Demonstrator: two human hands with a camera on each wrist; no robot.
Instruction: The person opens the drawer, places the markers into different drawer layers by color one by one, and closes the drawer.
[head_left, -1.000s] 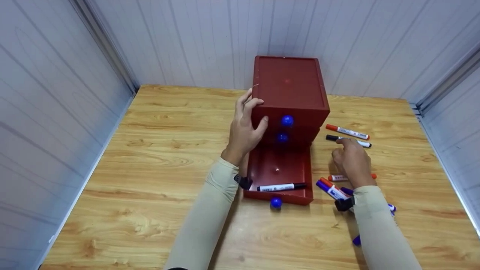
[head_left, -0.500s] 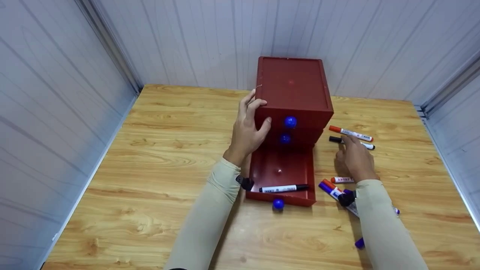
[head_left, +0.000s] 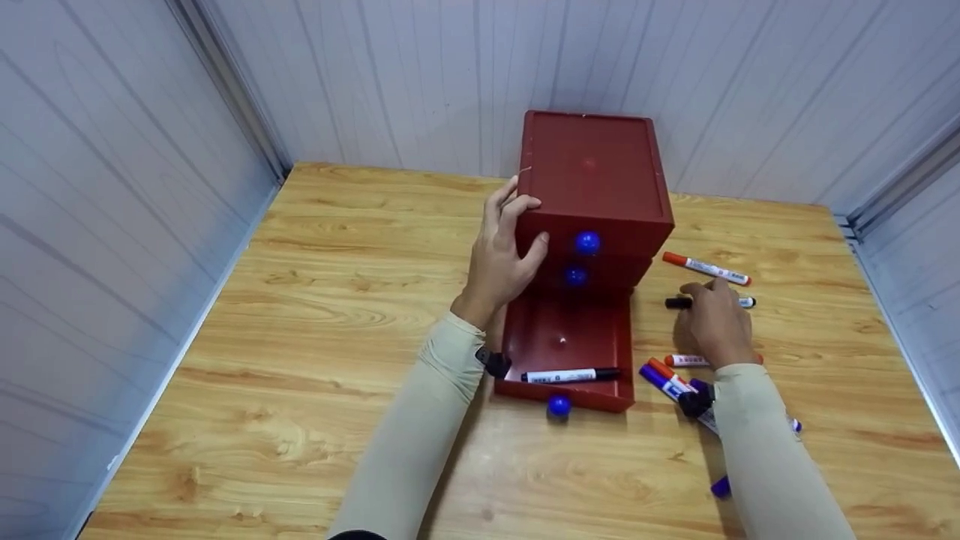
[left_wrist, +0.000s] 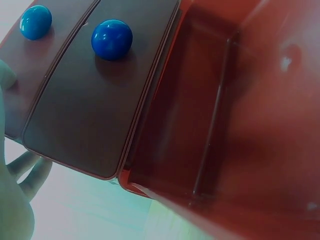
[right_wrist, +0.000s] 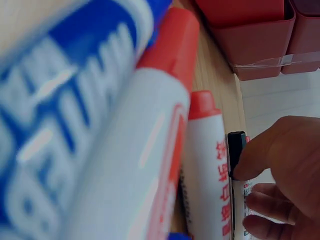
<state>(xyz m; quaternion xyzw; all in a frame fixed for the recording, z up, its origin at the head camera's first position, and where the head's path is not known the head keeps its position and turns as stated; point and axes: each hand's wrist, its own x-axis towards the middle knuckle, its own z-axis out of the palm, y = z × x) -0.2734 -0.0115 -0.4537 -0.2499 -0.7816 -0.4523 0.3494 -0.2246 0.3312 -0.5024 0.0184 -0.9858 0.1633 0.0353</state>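
My left hand (head_left: pixel 499 259) grips the upper left front edge of a red drawer cabinet (head_left: pixel 592 165), its thumb on the top drawer's front. The bottom drawer (head_left: pixel 562 322) is pulled out, with a black-capped whiteboard marker (head_left: pixel 570 376) lying along its front wall. To the right of the cabinet, my right hand (head_left: pixel 718 322) pinches a black whiteboard marker (head_left: pixel 679 303) at the table. In the right wrist view the thumb presses near its black cap (right_wrist: pixel 236 145), with the other fingers along the white barrel.
A red marker (head_left: pixel 706 268) lies behind the right hand. Another red marker (head_left: pixel 686 361) and a pile of blue and red markers (head_left: pixel 667 379) lie under the right forearm. Blue round knobs (head_left: pixel 588 242) stick out from the drawer fronts. White panel walls surround the wooden table (head_left: pixel 337 300).
The black marker beside the cabinet has shifted slightly toward me under the right hand's fingers. The left hand stays on the cabinet. The head view has shifted a little.
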